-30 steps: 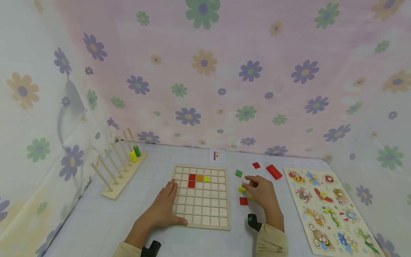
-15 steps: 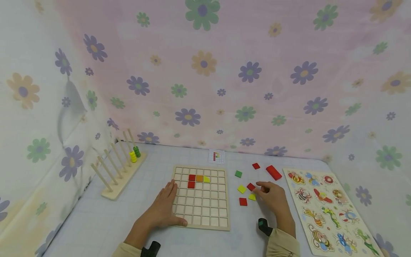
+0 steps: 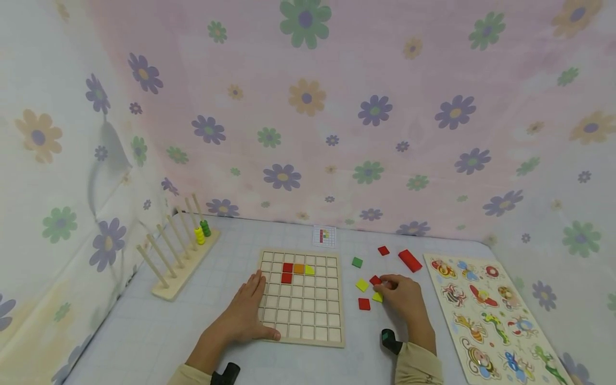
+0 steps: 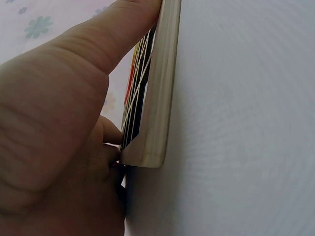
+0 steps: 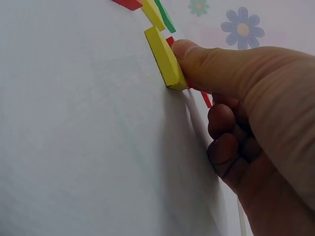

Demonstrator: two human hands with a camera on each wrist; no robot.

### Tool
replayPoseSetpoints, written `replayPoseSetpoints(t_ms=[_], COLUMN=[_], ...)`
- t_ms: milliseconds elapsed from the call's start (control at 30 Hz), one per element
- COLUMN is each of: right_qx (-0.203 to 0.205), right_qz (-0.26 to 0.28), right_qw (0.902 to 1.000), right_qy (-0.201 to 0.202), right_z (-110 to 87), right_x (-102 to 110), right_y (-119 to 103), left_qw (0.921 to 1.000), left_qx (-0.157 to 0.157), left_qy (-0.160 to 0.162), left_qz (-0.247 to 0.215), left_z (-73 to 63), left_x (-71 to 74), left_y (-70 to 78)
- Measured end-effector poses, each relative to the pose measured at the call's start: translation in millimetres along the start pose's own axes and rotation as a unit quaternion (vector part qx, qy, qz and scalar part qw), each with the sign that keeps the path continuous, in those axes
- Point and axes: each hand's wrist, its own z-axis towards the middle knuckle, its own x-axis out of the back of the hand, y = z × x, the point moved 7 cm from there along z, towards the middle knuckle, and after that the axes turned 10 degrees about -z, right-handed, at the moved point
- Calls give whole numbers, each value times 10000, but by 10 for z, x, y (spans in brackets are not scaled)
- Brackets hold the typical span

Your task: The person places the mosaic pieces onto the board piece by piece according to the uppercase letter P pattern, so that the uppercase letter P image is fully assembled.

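Observation:
My left hand (image 3: 243, 313) rests against the left side of the wooden grid board (image 3: 302, 315), fingers straight along its edge and thumb at the front edge. Red, orange and yellow tiles sit in some of the board's upper cells. Right of the board, my right hand (image 3: 406, 299) pinches a red square tile (image 3: 374, 279) between thumb and forefinger, the other fingers curled. A yellow tile (image 5: 165, 59) lies just under the thumb and partly covers the red one in the right wrist view. Another yellow tile (image 3: 362, 285) and a red tile (image 3: 364, 304) lie close by.
A green tile (image 3: 356, 262), a red tile (image 3: 383, 250) and a red block (image 3: 410, 260) lie farther back. Behind the board is a small pattern card (image 3: 324, 235). A peg stand (image 3: 185, 267) with rings stands left; an insect picture board (image 3: 495, 315) lies right.
My right hand first drew back to the right, uncovering the tiles, then came slightly left onto the red tile. The left hand has stayed at the board.

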Motion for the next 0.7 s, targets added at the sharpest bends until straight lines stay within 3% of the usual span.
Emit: replayPoseSetpoints(t_ms=[700], right_qx=[-63], right_qz=[142], right_qw=[9998], right_qy=[-137], right_z=[7], right_x=[7], right_y=[-76], left_qw=[10000], left_qx=[-26], left_qy=[9], left_qz=[52], left_z=[3], left_x=[-11], left_y=[-34])
